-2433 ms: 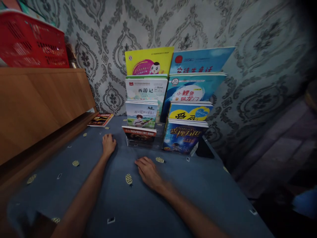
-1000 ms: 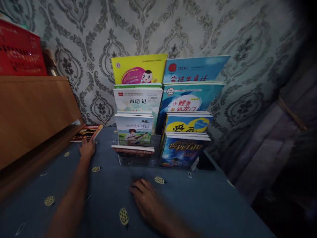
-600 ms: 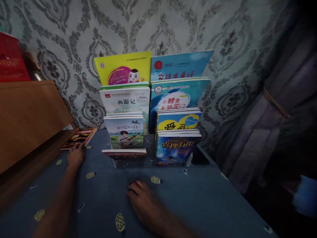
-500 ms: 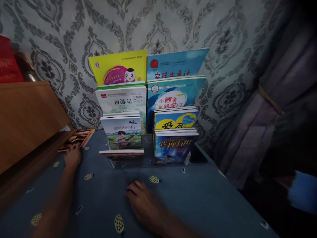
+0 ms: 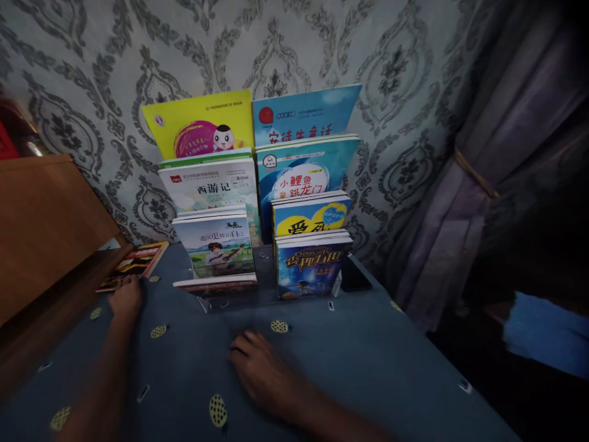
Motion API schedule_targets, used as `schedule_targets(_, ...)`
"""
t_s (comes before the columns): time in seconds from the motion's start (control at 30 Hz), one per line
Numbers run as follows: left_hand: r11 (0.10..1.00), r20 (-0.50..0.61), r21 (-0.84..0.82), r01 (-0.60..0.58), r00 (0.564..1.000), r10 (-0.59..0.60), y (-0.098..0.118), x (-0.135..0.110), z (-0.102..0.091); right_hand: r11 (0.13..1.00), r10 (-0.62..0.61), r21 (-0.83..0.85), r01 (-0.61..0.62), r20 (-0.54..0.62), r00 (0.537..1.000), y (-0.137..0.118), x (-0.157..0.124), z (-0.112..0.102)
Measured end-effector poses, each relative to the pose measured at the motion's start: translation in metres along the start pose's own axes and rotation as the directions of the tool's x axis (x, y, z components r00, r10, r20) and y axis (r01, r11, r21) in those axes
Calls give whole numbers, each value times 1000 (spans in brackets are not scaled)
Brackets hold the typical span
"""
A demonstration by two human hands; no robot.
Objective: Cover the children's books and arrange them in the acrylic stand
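Note:
At the left of the table, my left hand (image 5: 126, 296) has its fingers bent over the near edge of a paperback book (image 5: 140, 263), closed on it. That book lies flat, with an orange and dark cover. My right hand (image 5: 260, 368) rests palm down on the cloth, fingers loosely bent and holding nothing. Ahead of it stands a clear book rack (image 5: 224, 303) with two columns of upright books. The left column's front holds a book with a guitar player (image 5: 216, 245) and a lower, tilted book (image 5: 216, 283). A dark blue book (image 5: 313, 270) fronts the right column.
A blue patterned cloth (image 5: 184, 374) covers the table. A black flat object (image 5: 355, 276) lies right of the rack. Wooden board (image 5: 50, 221) borders the left side. Patterned wallpaper (image 5: 294, 43) is behind, and a tied curtain (image 5: 442, 245) hangs at right.
The view has shifted, so the rack and books appear further left. My left fingers look more bent at the book's near edge. My right hand has stayed on the cloth.

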State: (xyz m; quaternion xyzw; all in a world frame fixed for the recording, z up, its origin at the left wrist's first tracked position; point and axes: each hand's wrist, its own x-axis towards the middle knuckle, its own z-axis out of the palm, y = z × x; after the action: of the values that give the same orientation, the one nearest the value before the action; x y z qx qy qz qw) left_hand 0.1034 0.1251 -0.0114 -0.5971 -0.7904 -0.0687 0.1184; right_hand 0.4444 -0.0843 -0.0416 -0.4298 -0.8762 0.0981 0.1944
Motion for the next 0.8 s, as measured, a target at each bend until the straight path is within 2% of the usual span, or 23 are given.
schedule_targets(0.13, 999, -24, 39, -19, 1000, 20, -2, -20, -2, 1000, -10, 23, 10, -17, 1000, 0, -1, -1)
schedule_targets(0.37, 982, 22, 146, -121, 993, 119, -9, -58, -12, 1000, -11, 16, 11, -17, 1000, -2, 1, -4)
schedule_targets(0.53, 945, -42, 233, -227, 969, 243, -12, -80, -19, 1000, -16, 22, 16, 4, 1000, -2, 1, -4)
schedule_targets(0.7, 948, -88, 103, -301, 947, 310, -3, -93, -21, 999, -23, 37, 23, -9, 1000, -1, 2, -4)
schedule_targets(0.8, 921, -63, -23, -390, 920, 388, 3, -95, -19, 999, -31, 39, 32, -27, 999, 0, 1, -2)
